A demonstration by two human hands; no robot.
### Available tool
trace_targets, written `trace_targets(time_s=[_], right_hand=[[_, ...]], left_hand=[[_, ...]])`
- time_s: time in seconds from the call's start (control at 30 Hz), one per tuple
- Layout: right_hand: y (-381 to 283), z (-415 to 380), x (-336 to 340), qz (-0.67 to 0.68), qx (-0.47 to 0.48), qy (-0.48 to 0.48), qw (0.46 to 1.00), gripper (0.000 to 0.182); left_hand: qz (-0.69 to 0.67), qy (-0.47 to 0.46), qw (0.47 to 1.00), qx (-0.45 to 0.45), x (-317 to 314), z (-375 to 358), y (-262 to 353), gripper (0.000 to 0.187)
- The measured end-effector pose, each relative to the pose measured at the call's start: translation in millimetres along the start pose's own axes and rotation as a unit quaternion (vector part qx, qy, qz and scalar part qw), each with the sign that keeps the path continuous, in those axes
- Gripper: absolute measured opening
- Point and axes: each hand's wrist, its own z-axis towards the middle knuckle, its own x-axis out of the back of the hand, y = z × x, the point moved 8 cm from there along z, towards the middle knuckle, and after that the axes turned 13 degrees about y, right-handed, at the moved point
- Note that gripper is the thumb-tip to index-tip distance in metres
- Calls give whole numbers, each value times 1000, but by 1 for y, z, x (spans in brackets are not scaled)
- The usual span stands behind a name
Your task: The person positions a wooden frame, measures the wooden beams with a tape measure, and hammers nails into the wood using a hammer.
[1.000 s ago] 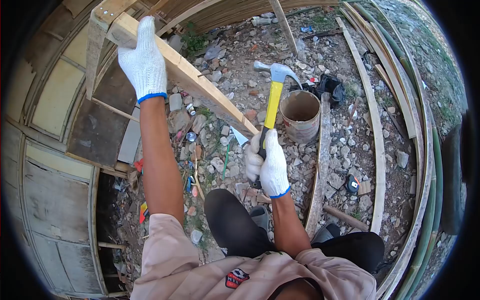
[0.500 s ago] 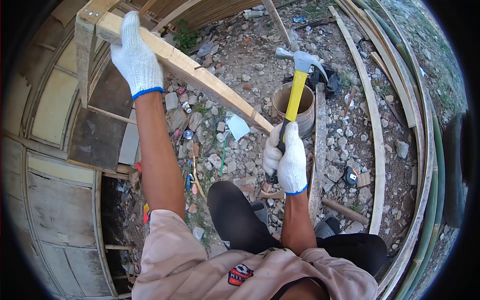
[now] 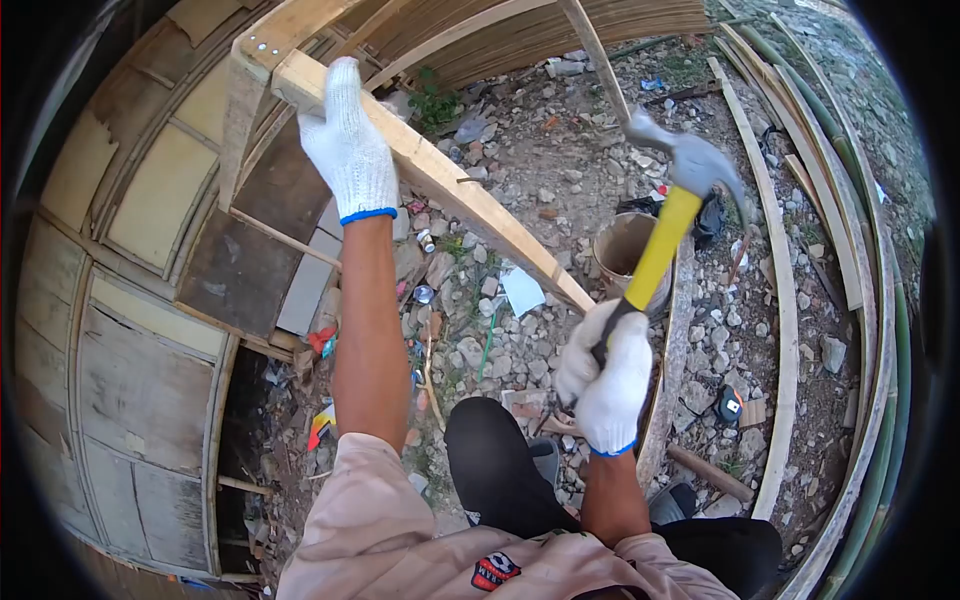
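Note:
My left hand (image 3: pixel 350 150), in a white knit glove with a blue cuff, grips a long wooden beam (image 3: pixel 450 185) near its upper left end. A bent nail (image 3: pixel 468 179) sticks out of the beam's top face. My right hand (image 3: pixel 610 375), gloved the same way, is closed round the black lower grip of a claw hammer (image 3: pixel 662 245) with a yellow handle. The hammer's metal head is raised to the right of the beam, apart from it. The beam's upper end lies against a wooden frame (image 3: pixel 268 50).
A bucket (image 3: pixel 625 250) stands on rubble behind the hammer. A tape measure (image 3: pixel 729 404) lies on the stones at right, near long wooden strips (image 3: pixel 775 290) and green bamboo poles (image 3: pixel 885 440). Wooden panels (image 3: pixel 140 380) stand at left.
The view has shifted, so most of the scene sits lower and further right. The hammer head appears larger and tilts further right. Both hands keep their holds.

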Motion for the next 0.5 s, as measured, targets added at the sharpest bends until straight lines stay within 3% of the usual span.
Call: trace_targets(time_s=[0.03, 0.1, 0.2, 0.23, 0.27, 0.3, 0.37, 0.4, 0.43, 0.5], right_hand=[[-20, -4, 2, 98, 38, 23, 994, 49], [-52, -4, 15, 252, 152, -24, 955, 59], [-19, -4, 9, 281, 161, 31, 946, 56], [30, 1, 3, 232, 51, 34, 971, 49], [74, 14, 18, -193, 103, 8, 976, 40], [55, 3, -11, -356, 464, -26, 811, 36], [58, 5, -8, -379, 495, -41, 781, 39], [55, 23, 4, -193, 213, -27, 958, 39], [81, 9, 12, 20, -113, 5, 993, 38], [72, 11, 6, 60, -82, 45, 994, 42]], left_hand=[[3, -6, 1000, -7, 0, 1, 2, 49], [-4, -12, 1000, 20, -3, -8, 6, 51], [0, -12, 1000, 10, -5, -10, 8, 50], [3, -11, 1000, 10, -7, -11, 10, 51], [-1, -11, 1000, 8, -9, -11, 11, 51], [5, -11, 1000, 9, -8, -11, 10, 51], [7, -17, 1000, 8, -9, -6, 9, 51], [-9, -25, 1000, 10, -10, -2, 8, 49], [-12, -35, 999, 24, -3, -7, 3, 48], [-14, -32, 999, 11, -6, -6, 5, 48]])
